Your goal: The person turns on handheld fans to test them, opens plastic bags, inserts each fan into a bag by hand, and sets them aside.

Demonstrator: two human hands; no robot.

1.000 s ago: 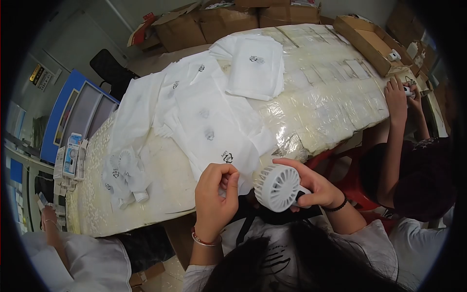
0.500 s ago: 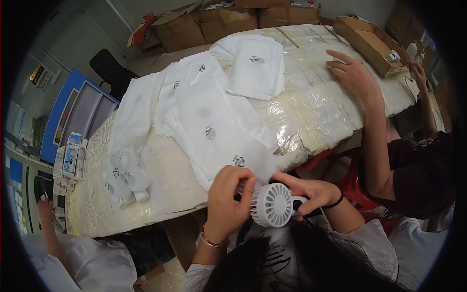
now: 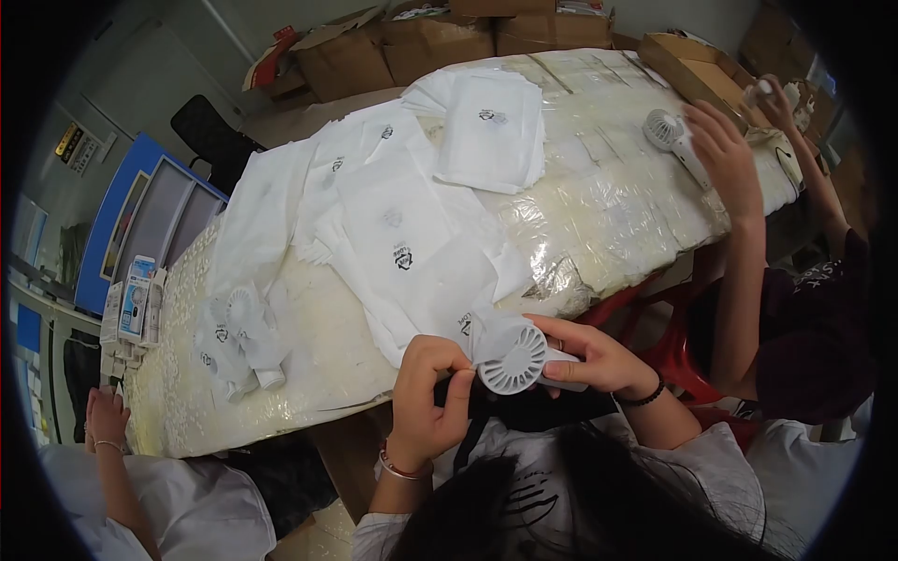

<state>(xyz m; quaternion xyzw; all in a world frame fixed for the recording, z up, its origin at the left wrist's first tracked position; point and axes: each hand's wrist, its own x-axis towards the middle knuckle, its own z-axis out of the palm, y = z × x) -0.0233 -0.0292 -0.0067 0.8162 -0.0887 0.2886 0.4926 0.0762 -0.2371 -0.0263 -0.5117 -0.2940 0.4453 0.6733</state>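
My right hand point(image 3: 603, 360) is wrapped around the handle of a white handheld fan point(image 3: 514, 363), whose round slotted head faces up toward me. A translucent white printed bag point(image 3: 470, 323) lies against the far side of the fan head. My left hand point(image 3: 432, 388) pinches at the bag's edge beside the fan head; the pinched part is mostly hidden by the fingers. Just beyond both hands, a fanned-out pile of similar white bags point(image 3: 393, 220) covers the table.
Bagged fans point(image 3: 245, 327) lie at the table's left, near small product boxes point(image 3: 136, 304). At right, a co-worker's hand point(image 3: 730, 154) is by another white fan point(image 3: 666, 131) and an open cardboard box point(image 3: 697, 70). Another person's hands point(image 3: 108, 416) are at far left.
The fan has moved slightly up and left, and a bag now rests against its head. At right, another fan now shows by the co-worker's hand. The left person's hands have come together.
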